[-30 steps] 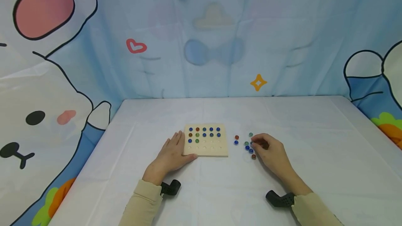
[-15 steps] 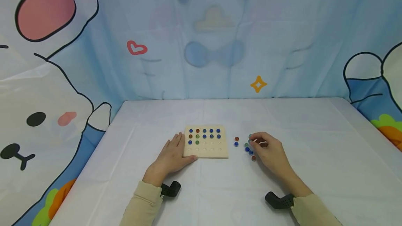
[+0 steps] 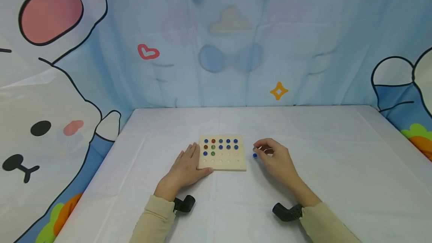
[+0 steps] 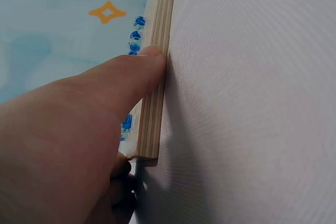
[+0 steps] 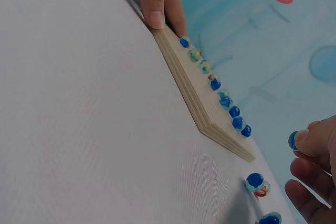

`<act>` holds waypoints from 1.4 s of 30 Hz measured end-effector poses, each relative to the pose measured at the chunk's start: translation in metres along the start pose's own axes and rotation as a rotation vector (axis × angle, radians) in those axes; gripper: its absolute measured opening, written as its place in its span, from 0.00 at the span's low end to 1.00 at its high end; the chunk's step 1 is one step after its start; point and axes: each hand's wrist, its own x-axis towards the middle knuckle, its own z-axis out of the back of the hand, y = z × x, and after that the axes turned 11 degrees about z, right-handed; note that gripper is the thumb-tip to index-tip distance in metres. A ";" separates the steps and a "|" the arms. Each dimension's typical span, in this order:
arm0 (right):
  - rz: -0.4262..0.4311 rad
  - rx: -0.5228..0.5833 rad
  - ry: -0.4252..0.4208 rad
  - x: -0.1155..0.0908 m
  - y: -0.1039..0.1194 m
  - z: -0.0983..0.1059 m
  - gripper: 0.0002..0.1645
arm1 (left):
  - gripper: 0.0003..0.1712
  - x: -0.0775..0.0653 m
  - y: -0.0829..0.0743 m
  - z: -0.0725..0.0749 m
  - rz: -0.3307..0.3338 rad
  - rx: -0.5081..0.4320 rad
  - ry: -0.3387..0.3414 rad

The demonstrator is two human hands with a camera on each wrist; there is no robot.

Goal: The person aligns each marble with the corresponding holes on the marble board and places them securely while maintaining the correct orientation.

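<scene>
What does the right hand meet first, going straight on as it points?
Probably the wooden board, to its left; the right hand's height is unclear, so it could brush the loose blue marble close by first, or pass above the board.

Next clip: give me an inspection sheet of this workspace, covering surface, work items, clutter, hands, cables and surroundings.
Surface: white cloth, lightly creased.
Work items: pale wooden board with twelve seated marbles, two full rows plus two in the third; loose marbles to its right, full count not visible.
Clutter: nothing seen.
Left hand: fingers along the board's left side, thumb on its near edge.
Right hand: pinches a marble, right of the board.
Cables: nothing seen.
Surroundings: blue backdrop with printed cartoon figures; black device on each wrist.
</scene>
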 end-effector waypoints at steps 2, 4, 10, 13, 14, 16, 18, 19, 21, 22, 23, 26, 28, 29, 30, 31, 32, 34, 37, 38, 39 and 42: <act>0.001 0.008 0.004 0.003 0.003 -0.004 0.09 | 0.55 0.000 0.000 0.000 -0.005 0.000 -0.002; 0.008 0.020 0.004 0.005 0.005 -0.008 0.09 | 0.55 -0.001 0.000 0.000 -0.003 -0.001 0.001; 0.007 0.061 0.020 0.010 0.012 -0.018 0.09 | 0.55 0.000 0.000 0.000 0.000 -0.003 0.001; 0.010 0.080 0.032 0.012 0.016 -0.023 0.09 | 0.55 0.000 0.000 0.000 -0.001 0.001 -0.003; 0.012 0.092 0.034 0.013 0.017 -0.024 0.09 | 0.55 0.000 0.000 0.000 -0.001 0.002 -0.004; 0.020 0.111 0.039 0.014 0.019 -0.028 0.09 | 0.55 0.000 0.000 0.000 -0.004 0.006 -0.006; 0.025 0.126 0.042 0.015 0.021 -0.031 0.08 | 0.55 0.000 0.000 0.000 -0.007 0.011 -0.007; 0.030 0.128 0.044 0.016 0.022 -0.033 0.08 | 0.55 0.000 0.000 -0.001 -0.006 0.014 -0.006; 0.038 0.127 0.048 0.017 0.022 -0.036 0.08 | 0.55 0.000 0.000 0.000 -0.005 0.016 -0.004; 0.042 0.132 0.047 0.017 0.023 -0.038 0.08 | 0.55 0.000 0.000 0.000 -0.006 0.013 -0.004; 0.048 0.131 0.047 0.018 0.023 -0.040 0.08 | 0.55 0.000 0.000 0.000 -0.005 0.013 -0.003; 0.054 0.146 0.048 0.019 0.024 -0.045 0.09 | 0.55 -0.001 -0.001 0.001 -0.005 0.010 0.001; 0.045 0.160 0.054 0.020 0.026 -0.048 0.08 | 0.55 -0.001 -0.001 0.002 -0.005 0.010 0.003; 0.040 0.162 0.060 0.020 0.028 -0.050 0.09 | 0.55 -0.001 -0.001 0.002 -0.003 0.013 0.005; 0.029 0.170 0.066 0.021 0.029 -0.051 0.08 | 0.55 -0.001 -0.001 0.003 -0.005 0.010 0.004; 0.022 0.173 0.073 0.021 0.030 -0.053 0.08 | 0.55 -0.001 -0.001 0.003 -0.007 0.008 0.003; 0.014 0.177 0.080 0.022 0.032 -0.054 0.08 | 0.55 -0.001 -0.001 0.003 -0.008 0.004 0.002; 0.005 0.177 0.096 0.022 0.034 -0.057 0.08 | 0.55 -0.001 0.000 0.003 -0.007 0.003 0.004; 0.002 0.172 0.119 0.023 0.035 -0.061 0.08 | 0.55 -0.001 0.000 0.003 -0.013 -0.002 0.006; 0.002 0.174 0.123 0.023 0.036 -0.062 0.08 | 0.55 -0.001 0.000 0.003 -0.014 0.000 0.008; 0.005 0.174 0.126 0.022 0.036 -0.064 0.08 | 0.55 -0.001 0.000 0.003 -0.014 0.006 0.011; 0.012 0.176 0.122 0.022 0.036 -0.067 0.06 | 0.54 0.000 0.000 0.003 -0.020 0.006 0.006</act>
